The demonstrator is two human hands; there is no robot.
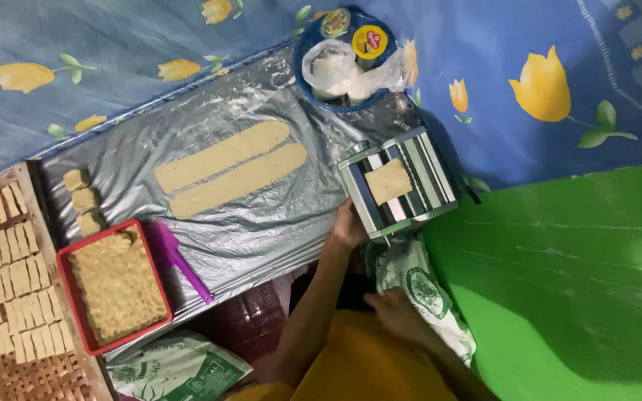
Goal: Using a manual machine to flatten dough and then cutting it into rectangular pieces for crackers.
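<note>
Left hand (348, 226) rests against the pasta roller (397, 183), fingers' closure unclear; dough sheet (388, 180) sits in its rollers. Right hand (395, 312) lies loosely open on printed cloth (423, 289). Two dough strips (232, 169) nearby on foil.

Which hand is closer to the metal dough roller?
Left. The left hand touches the metal dough roller at its near side; the right hand rests lower, on a printed cloth.

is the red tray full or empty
Full. The red tray is heaped rim to rim with crumbly tan dough, hiding its floor; only the red rim shows around it.
</note>
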